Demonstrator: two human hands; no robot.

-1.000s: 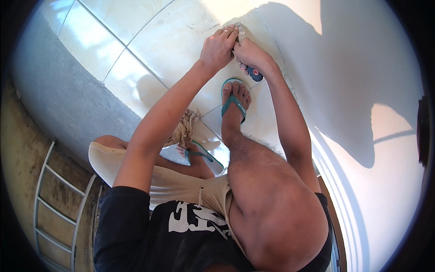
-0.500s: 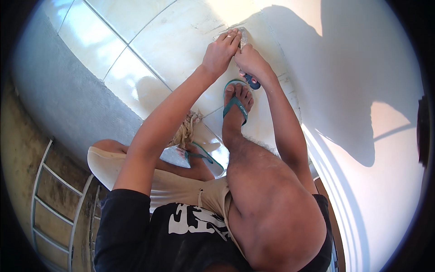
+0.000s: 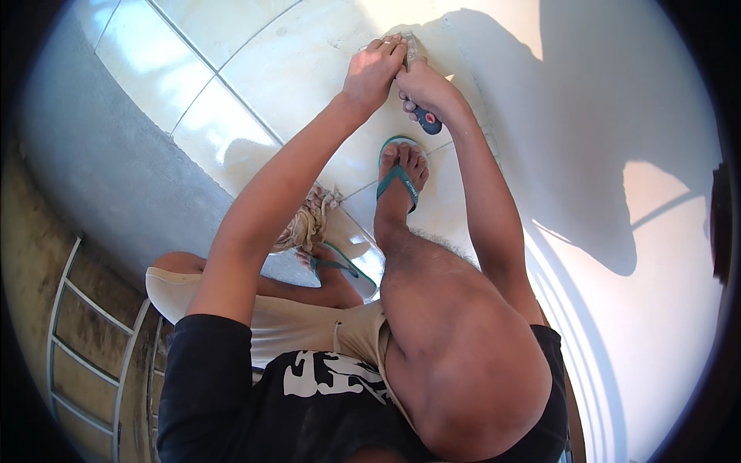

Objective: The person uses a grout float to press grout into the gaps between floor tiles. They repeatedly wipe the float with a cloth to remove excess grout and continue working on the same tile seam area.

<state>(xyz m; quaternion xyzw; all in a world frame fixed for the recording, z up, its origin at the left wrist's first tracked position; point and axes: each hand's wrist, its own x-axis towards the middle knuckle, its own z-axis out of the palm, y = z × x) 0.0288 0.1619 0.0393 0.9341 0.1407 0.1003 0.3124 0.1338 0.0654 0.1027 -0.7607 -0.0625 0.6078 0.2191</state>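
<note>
A scraper with a dark, red-marked handle (image 3: 428,121) is held low over the tiled floor, in the upper middle of the view. My right hand (image 3: 428,86) is closed round its handle, the butt sticking out below the fingers. Up at the blade (image 3: 411,48), my left hand (image 3: 373,75) presses its fingers together over the metal. These fingers partly hide the blade, and its edge is at the floor. Beneath the handle is my foot in a green flip-flop (image 3: 398,181).
Glossy floor tiles (image 3: 255,73) with dark joints spread ahead. A white wall (image 3: 571,131) rises at the right, a grey ledge (image 3: 116,139) runs along the left. A crumpled cloth (image 3: 310,220) lies near my other foot. Metal ladder-like bars (image 3: 89,356) stand lower left.
Both hands have slid slightly forward, away from me, with the scraper. More of the handle now shows below my right hand, and its grip is unchanged.
</note>
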